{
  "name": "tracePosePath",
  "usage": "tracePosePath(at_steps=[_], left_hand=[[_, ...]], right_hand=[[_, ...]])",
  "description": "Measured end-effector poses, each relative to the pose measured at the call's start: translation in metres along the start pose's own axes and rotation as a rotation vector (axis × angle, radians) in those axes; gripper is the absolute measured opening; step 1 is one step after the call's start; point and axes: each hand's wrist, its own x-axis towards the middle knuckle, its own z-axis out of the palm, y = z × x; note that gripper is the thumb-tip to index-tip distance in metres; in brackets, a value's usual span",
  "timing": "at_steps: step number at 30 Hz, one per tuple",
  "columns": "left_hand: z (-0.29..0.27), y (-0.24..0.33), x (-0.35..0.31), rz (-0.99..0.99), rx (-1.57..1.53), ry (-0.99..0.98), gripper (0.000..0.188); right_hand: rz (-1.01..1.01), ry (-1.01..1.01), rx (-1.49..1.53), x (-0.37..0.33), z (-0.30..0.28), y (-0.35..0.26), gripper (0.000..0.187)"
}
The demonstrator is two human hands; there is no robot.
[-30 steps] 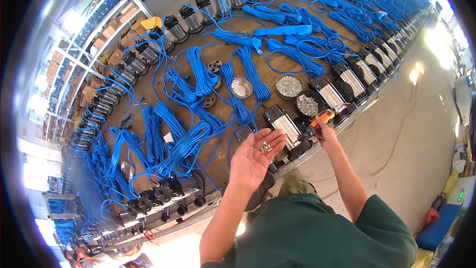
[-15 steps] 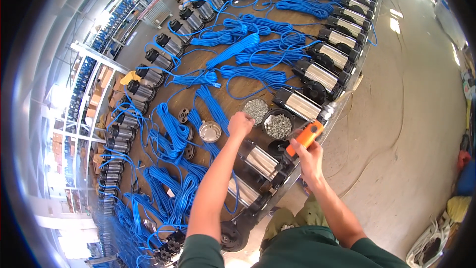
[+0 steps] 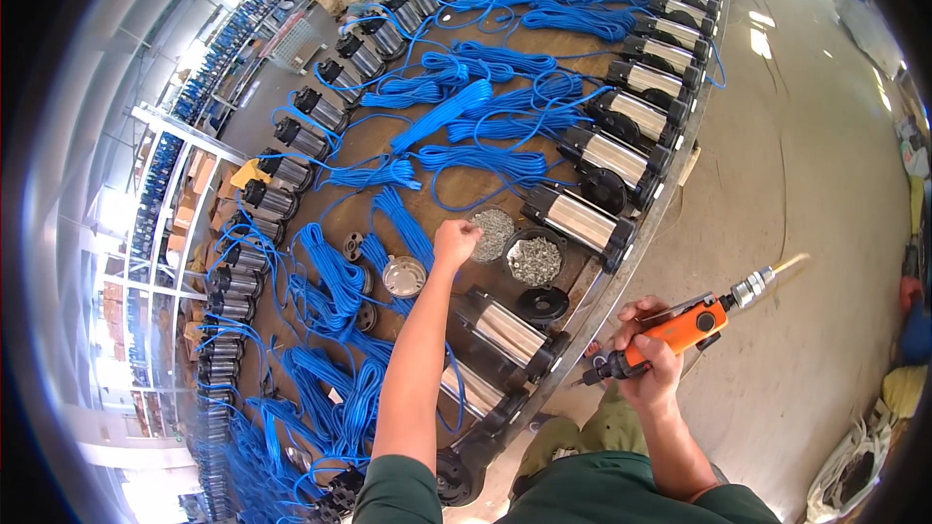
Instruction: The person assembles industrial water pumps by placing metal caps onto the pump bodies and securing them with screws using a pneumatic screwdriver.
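Observation:
My left hand [image 3: 456,244] is at the edge of a pile of small grey fasteners [image 3: 493,233], its fingertips pinched together. Whatever is between those fingers is too small or hidden to make out. Beside that pile, a black round dish [image 3: 560,270] holds larger metal fasteners [image 3: 535,260]. My right hand [image 3: 649,361] grips an orange air screwdriver [image 3: 684,327] out past the table's right edge. Its bit points down and left, and a metal coupling with a hose is at the other end. Between my arms lies a silver-and-black motor [image 3: 507,332], with a black round cover [image 3: 542,305] just beyond it.
Bundles of blue cable [image 3: 447,116] cover much of the brown table [image 3: 442,202]. Silver-and-black motors [image 3: 582,216] line its right edge, and others [image 3: 286,171] stand along the left. A pale metal disc [image 3: 404,277] lies left of my left hand. Concrete floor [image 3: 738,175] is at right.
My right hand has drawn the screwdriver away from the motor, rightward over the table edge, and turned it. My left hand stays by the small fasteners. The view has shifted slightly.

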Motion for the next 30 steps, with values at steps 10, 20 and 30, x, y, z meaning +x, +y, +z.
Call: tracePosePath(at_steps=[10, 20, 30], left_hand=[[-0.145, 0.081, -0.300, -0.300, -1.499, -0.187, 0.022], [-0.166, 0.022, -0.473, -0.006, -1.917, 0.219, 0.014], [-0.155, -0.008, -0.500, 0.052, -1.965, 0.279, 0.016]], right_hand=[[-0.344, -0.502, 0.016, -0.053, 0.147, 0.037, 0.034], [0.010, -0.859, 0.115, -0.155, 0.213, 0.115, 0.035], [0.079, -0.951, 0.039, -0.178, 0.205, 0.137, 0.033]])
